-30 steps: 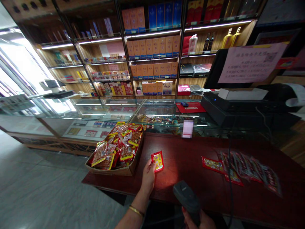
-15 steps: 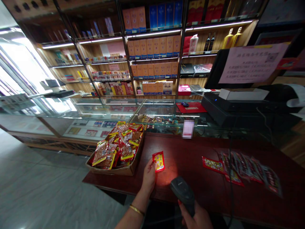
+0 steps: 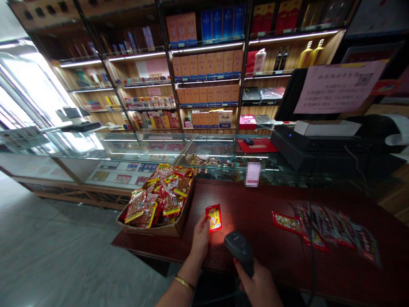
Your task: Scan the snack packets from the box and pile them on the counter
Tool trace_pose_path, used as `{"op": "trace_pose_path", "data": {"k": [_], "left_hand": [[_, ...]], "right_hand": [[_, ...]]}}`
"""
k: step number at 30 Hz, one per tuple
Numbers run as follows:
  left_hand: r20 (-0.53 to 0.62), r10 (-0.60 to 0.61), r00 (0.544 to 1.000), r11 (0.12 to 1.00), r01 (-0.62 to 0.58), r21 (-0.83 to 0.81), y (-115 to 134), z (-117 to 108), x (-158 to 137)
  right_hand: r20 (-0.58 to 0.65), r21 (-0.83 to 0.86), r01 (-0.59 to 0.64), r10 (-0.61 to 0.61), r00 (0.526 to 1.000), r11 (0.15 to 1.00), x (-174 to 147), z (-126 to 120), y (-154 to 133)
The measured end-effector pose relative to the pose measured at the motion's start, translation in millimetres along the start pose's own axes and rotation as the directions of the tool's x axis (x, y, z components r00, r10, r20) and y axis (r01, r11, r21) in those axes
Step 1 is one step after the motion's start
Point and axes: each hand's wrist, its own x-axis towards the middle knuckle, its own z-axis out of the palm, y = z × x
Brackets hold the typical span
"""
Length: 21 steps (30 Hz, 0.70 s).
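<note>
My left grip [image 3: 200, 238] pinches a red-and-yellow snack packet [image 3: 215, 216] by its lower left side, so the packet juts out just beyond my fingertips; whether it also touches the counter [image 3: 271, 256] beneath, I cannot tell. My right grip [image 3: 259, 283] is wrapped around the handle of a handheld barcode scanner [image 3: 238, 245], its head towards the packet, with a patch of reddish light on the counter between them. The packet looks light, and I'd expect its glossy film to be thin, bendable and a little slippery, so an edge pinch should do without creasing the printed face. The scanner is likely stiffer and heavier, best held round its handle. Left of my left grip sits an open cardboard box [image 3: 153, 231] heaped with snack packets; well right of my right grip lie clear-wrapped packets [image 3: 338, 226].
</note>
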Motion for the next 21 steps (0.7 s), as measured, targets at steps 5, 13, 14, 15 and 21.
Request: {"op": "trace_pose_path", "data": {"k": [5, 13, 14, 15, 21], "left_hand": [[-0.017, -0.002, 1.0, 1.0, 0.002, 0.015, 0.7, 0.0, 0.0], [-0.018, -0.032, 0.999, 0.999, 0.032, -0.008, 6.6, 6.4, -3.4], [-0.025, -0.042, 0.999, 0.999, 0.042, -0.019, 7.6, 7.4, -3.5], [-0.03, -0.052, 0.998, 0.998, 0.052, -0.024, 8.5, 8.0, -3.7], [-0.031, -0.024, 0.999, 0.995, 0.027, 0.096, 6.3, 3.0, -4.0]], "right_hand": [[-0.018, -0.001, 0.012, -0.012, 1.0, 1.0, 1.9, 1.4, -3.4], [-0.018, 0.027, 0.022, -0.021, 1.0, 0.999, 3.0, 0.0, -8.9], [-0.016, 0.029, 0.021, -0.02, 1.0, 0.999, 3.1, 0.2, -9.3], [-0.019, 0.03, 0.02, -0.019, 1.0, 0.999, 3.0, 0.4, -9.8], [-0.106, 0.075, 0.027, -0.019, 0.994, 0.997, -3.1, -1.0, -3.9]]}}
